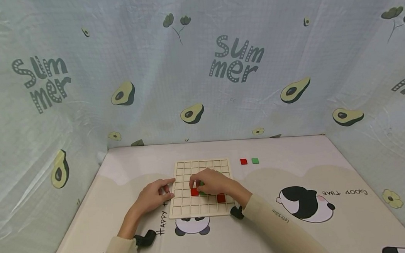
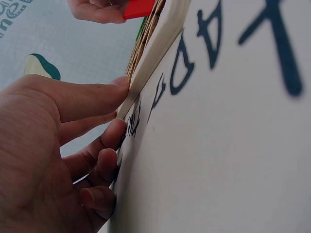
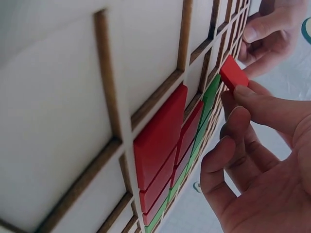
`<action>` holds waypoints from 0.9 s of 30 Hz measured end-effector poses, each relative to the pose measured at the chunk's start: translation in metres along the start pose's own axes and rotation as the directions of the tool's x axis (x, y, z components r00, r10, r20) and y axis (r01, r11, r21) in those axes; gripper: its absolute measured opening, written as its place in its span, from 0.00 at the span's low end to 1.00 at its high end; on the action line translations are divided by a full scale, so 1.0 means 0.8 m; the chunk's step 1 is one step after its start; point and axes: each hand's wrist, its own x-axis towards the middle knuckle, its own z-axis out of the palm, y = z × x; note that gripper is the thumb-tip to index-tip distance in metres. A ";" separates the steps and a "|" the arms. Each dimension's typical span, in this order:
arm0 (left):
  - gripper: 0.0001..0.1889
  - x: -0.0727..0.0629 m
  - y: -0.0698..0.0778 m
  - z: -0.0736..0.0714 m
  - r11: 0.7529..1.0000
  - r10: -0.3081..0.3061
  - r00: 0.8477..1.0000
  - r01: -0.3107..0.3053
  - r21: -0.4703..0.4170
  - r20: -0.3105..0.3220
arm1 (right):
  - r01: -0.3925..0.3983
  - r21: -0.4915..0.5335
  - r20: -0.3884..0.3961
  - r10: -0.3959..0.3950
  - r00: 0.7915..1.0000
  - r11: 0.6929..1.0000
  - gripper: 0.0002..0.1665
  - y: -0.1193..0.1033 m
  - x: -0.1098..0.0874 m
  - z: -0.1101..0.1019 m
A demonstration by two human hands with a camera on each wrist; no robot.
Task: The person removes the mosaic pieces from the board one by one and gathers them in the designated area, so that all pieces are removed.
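Observation:
A wooden grid board [image 1: 202,210] lies on the table in front of me. My right hand [image 1: 213,180] is over its middle, pinching a red square tile [image 3: 233,74] between thumb and fingers. In the right wrist view that tile is tilted, close over the grid beside a green tile [image 3: 211,95]. Several red tiles [image 3: 161,137] and green ones sit in neighbouring squares, partly hidden by the hand in the head view. My left hand [image 1: 152,197] is at the board's left edge, thumb and forefinger spread apart. The thumb touches the rim [image 2: 146,73] in the left wrist view.
A loose red tile [image 1: 243,161] and a loose green tile [image 1: 255,161] lie beyond the board's far right corner. The printed tablecloth [image 1: 264,231] extends around the board. A patterned sheet [image 1: 150,67] hangs behind and at both sides.

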 end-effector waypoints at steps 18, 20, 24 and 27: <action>0.27 -0.001 0.002 -0.001 1.000 0.003 1.000 -0.003 0.009 0.000 | 0.000 0.073 -0.102 0.007 0.995 0.997 0.11 0.023 -0.018 -0.013; 0.27 -0.001 0.003 -0.001 1.000 0.007 1.000 -0.007 0.010 -0.001 | -0.005 0.104 -0.121 0.018 0.992 0.995 0.12 0.030 -0.022 -0.016; 0.27 -0.002 0.002 -0.001 1.000 0.023 1.000 -0.022 0.011 -0.004 | -0.019 0.150 -0.148 0.041 0.988 0.989 0.12 0.044 -0.034 -0.026; 0.27 -0.003 0.002 -0.001 0.999 0.032 0.999 -0.032 0.012 -0.006 | -0.034 0.161 -0.157 0.059 0.986 0.986 0.13 0.055 -0.044 -0.035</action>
